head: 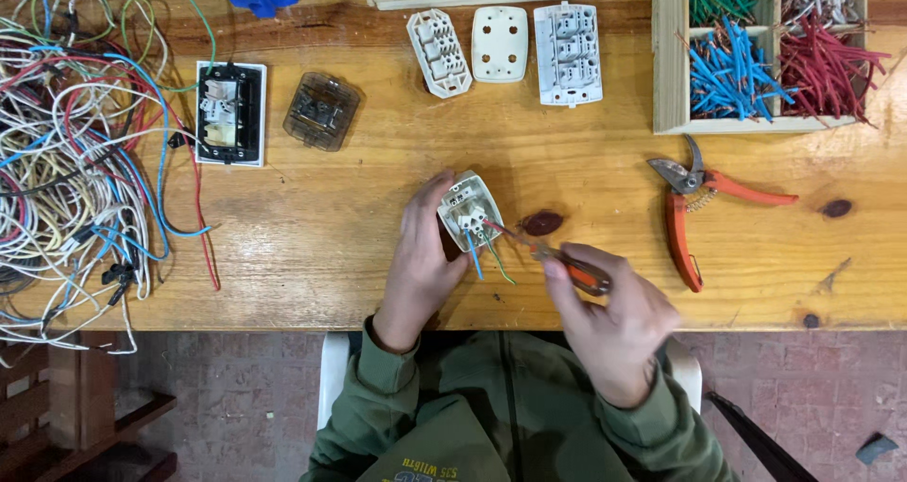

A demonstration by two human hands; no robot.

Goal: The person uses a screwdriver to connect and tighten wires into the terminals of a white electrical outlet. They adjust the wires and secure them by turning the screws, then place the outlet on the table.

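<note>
Left hand [422,255] cups a white switch module [470,210] back-side up on the table [312,246]. Fingers wrap its left edge, thumb on the near side, so pinching the housing. Short blue, green and red wire stubs [484,253] poke out of it toward the body, just right of the left fingertips.

Right hand [614,326] holds an orange-handled screwdriver [567,265], fingers pressed together round the handle. The tip sits at the module's terminals, between the two hands. Frame is a bit blurred there, so can't tell if the tip is seated in a screw.

Risks, judged from this frame:
- Tip slip. The shaft comes in at a shallow angle from the right, w/ the left fingertips very near its line, so a cam-out could jab the thumb or gouge the plastic.
- Module rocks. Held only from one side on bare wood, so torque may spin it out from under the fingers.
- Stubs are short and loose. One could pull free of its terminal if nudged by the shaft.
- Dark oval knot [542,223] just beyond the right fingers is only wood grain, no hazard.

Farther off from the fingers: orange pruning snips [688,219] to the right, wire-piece tray [767,52] beyond those, three white modules [515,52] ahead, black-and-white switch [230,113] and clear cover [321,111] ahead-left, wire tangle [80,151] far left. None in the hands' way.
</note>
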